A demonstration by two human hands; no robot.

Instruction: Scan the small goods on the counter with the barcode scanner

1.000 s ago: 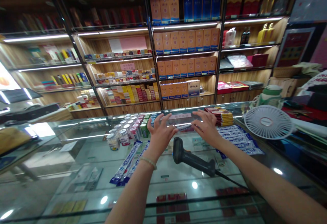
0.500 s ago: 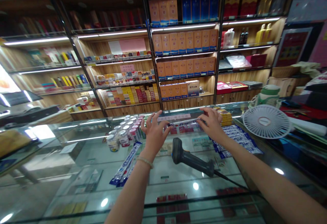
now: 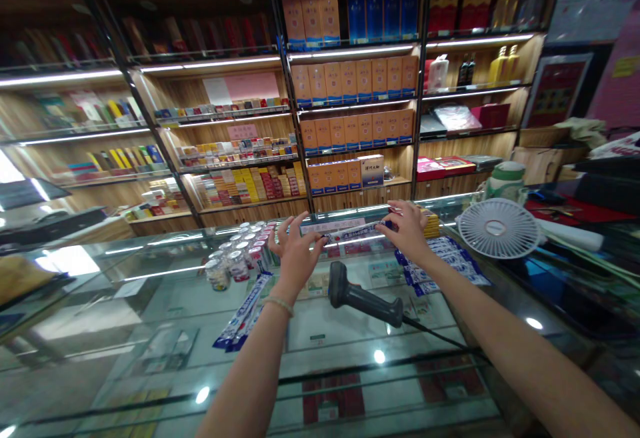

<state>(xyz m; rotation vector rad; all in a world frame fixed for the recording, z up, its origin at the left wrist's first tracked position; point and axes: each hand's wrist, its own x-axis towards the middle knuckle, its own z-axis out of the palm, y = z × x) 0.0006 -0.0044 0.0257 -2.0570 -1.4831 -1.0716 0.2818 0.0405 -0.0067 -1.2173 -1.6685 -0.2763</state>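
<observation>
A long, narrow blue-and-white stick packet (image 3: pixel 353 232) is stretched between my hands above the glass counter. My left hand (image 3: pixel 295 248) pinches its left end between thumb and finger, the other fingers raised. At the right end, my right hand (image 3: pixel 407 228) grips it with the fingertips. Below the packet lies a dark barcode scanner (image 3: pixel 367 301), its cable running to the right. A few similar stick packets (image 3: pixel 245 315) lie left of my left wrist. More of them form a spread pile (image 3: pixel 445 265) beneath my right forearm.
Several small lidded jars (image 3: pixel 237 265) stand left of my left hand. A white round fan (image 3: pixel 495 228) and a green-and-white jug (image 3: pixel 505 181) are on the right. Yellow packs (image 3: pixel 431 223) sit behind my right hand. Stocked shelves (image 3: pixel 350 148) line the wall.
The stick packet between my hands has turned so its printed side shows more clearly. Both hands stay at its ends. The whole view has shifted slightly.
</observation>
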